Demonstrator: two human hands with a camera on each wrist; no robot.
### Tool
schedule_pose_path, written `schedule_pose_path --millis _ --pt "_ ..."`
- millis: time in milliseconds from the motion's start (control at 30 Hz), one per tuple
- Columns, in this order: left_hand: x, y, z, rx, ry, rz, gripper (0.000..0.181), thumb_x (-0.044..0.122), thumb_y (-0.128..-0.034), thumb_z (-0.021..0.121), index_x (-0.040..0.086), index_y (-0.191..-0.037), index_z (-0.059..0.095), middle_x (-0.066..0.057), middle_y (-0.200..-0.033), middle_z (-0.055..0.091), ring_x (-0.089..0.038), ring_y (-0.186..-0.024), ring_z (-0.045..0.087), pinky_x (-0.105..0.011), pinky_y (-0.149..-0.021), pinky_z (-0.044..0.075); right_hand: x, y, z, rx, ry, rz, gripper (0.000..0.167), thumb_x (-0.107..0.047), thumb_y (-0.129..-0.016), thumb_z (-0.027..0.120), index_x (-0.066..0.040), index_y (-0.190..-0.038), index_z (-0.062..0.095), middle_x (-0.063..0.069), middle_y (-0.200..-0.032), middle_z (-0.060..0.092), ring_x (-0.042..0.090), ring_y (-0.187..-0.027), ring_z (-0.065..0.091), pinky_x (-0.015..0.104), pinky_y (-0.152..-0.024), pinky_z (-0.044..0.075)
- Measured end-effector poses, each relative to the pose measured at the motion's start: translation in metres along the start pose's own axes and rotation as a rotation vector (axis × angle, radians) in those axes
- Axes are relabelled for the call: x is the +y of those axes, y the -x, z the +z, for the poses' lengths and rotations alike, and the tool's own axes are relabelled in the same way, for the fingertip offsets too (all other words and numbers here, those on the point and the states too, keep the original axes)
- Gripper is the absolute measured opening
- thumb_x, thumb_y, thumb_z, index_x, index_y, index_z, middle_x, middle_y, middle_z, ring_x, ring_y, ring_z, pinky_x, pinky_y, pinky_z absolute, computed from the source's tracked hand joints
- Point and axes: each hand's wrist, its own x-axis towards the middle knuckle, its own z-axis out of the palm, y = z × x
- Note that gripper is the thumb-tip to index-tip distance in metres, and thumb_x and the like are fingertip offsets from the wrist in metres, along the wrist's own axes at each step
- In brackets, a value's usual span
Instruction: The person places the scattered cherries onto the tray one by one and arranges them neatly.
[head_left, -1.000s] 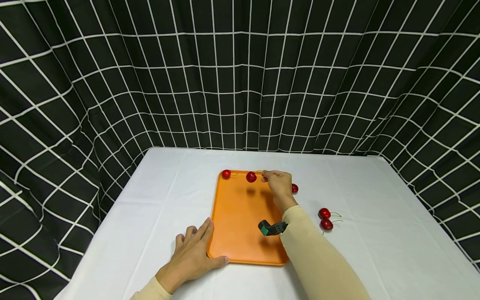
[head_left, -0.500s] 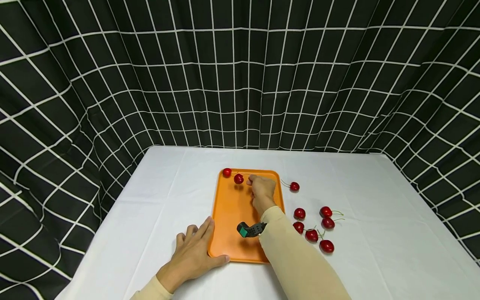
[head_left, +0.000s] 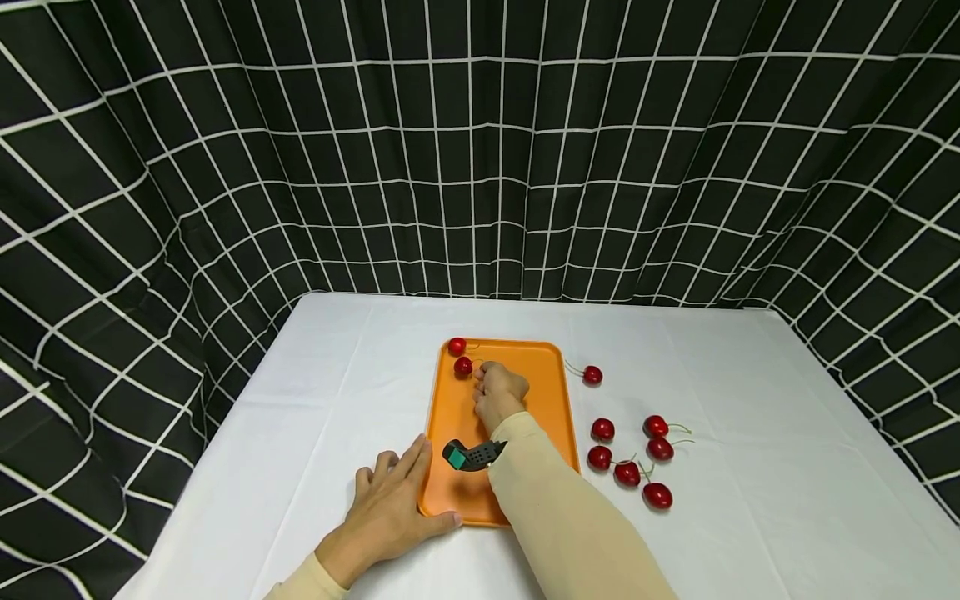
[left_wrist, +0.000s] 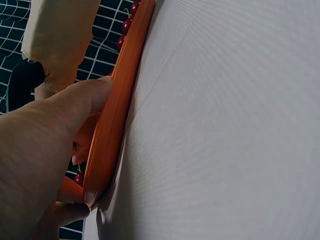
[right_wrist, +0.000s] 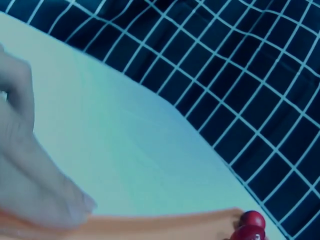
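Observation:
On the orange tray (head_left: pixel 542 433) my right hand (head_left: pixel 501 393) pinches the stem of a red cherry (head_left: pixel 463 367), held low over the tray's far left part; whether it touches the tray is unclear. Just behind it, another cherry (head_left: pixel 457 346) lies in the far left corner. My left hand (head_left: pixel 386 508) rests at the near left corner, forefinger along the left rim and thumb at the near rim. The left wrist view shows that thumb (left_wrist: pixel 82 97) against the rim. Fingers of the left hand (right_wrist: pixel 37 170) also touch the rim in the right wrist view.
Right of the tray, several cherries with stems lie on the white cloth (head_left: pixel 750 467), one cherry (head_left: pixel 592 376) farther back than the others. A black curtain with white grid lines (head_left: pixel 480 167) stands around the table's back and sides. A black wrist strap (head_left: pixel 474 456) sticks out from the right sleeve.
My right hand has carried the cherry by its stem leftward and down, beside the corner cherry. Cherries right of the tray have come out from behind the arm. The left hand stays put.

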Motion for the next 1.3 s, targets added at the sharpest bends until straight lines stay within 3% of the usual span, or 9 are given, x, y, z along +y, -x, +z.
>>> schedule_pose_path --millis 300,467,667,900,1300 --pt "0.0 0.0 -0.001 -0.007 0.014 0.0 0.109 0.085 -0.0709 0.051 0.008 -0.148 0.04 -0.003 -0.155 0.029 -0.029 -0.119 0.036 -0.049 -0.082 0.025 0.009 0.003 0.012 0.024 -0.119 0.08 0.013 0.006 -0.086 0.056 0.007 -0.1 0.056 0.014 -0.079 0.059 0.013 -0.046 0.037 0.022 -0.041 0.024" --pt "-0.001 -0.001 0.0 -0.005 0.015 0.005 0.108 0.085 -0.0707 0.051 0.011 -0.148 0.041 -0.004 -0.155 0.029 -0.028 -0.117 0.036 -0.047 -0.079 0.025 0.012 0.004 0.015 0.016 -0.108 0.1 0.016 0.005 -0.087 0.057 0.008 -0.102 0.057 0.015 -0.083 0.062 0.011 -0.046 0.04 0.021 -0.04 0.027" --pt "-0.001 -0.001 0.0 -0.001 0.008 0.005 0.107 0.085 -0.0709 0.051 0.013 -0.149 0.039 -0.004 -0.155 0.029 -0.027 -0.115 0.036 -0.046 -0.078 0.025 0.014 0.003 0.016 0.0 -0.089 0.115 0.017 0.003 -0.088 0.059 0.009 -0.104 0.059 0.012 -0.075 0.062 0.012 -0.047 0.041 0.021 -0.041 0.029" --pt "0.0 -0.001 -0.001 -0.014 0.014 0.003 0.108 0.085 -0.071 0.05 0.015 -0.152 0.034 -0.004 -0.155 0.028 -0.027 -0.115 0.036 -0.047 -0.079 0.025 0.014 0.001 0.017 0.022 -0.128 0.129 0.023 0.001 -0.09 0.058 0.01 -0.11 0.06 0.013 -0.084 0.063 0.013 -0.051 0.041 0.021 -0.042 0.027" --pt "-0.002 -0.001 0.0 0.004 0.01 0.006 0.106 0.084 -0.0716 0.052 0.016 -0.152 0.034 -0.003 -0.155 0.028 -0.025 -0.113 0.037 -0.046 -0.078 0.026 0.018 0.0 0.019 0.004 -0.141 0.149 0.024 -0.002 -0.091 0.056 0.007 -0.113 0.059 0.007 -0.074 0.063 0.012 -0.05 0.042 0.022 -0.041 0.027"
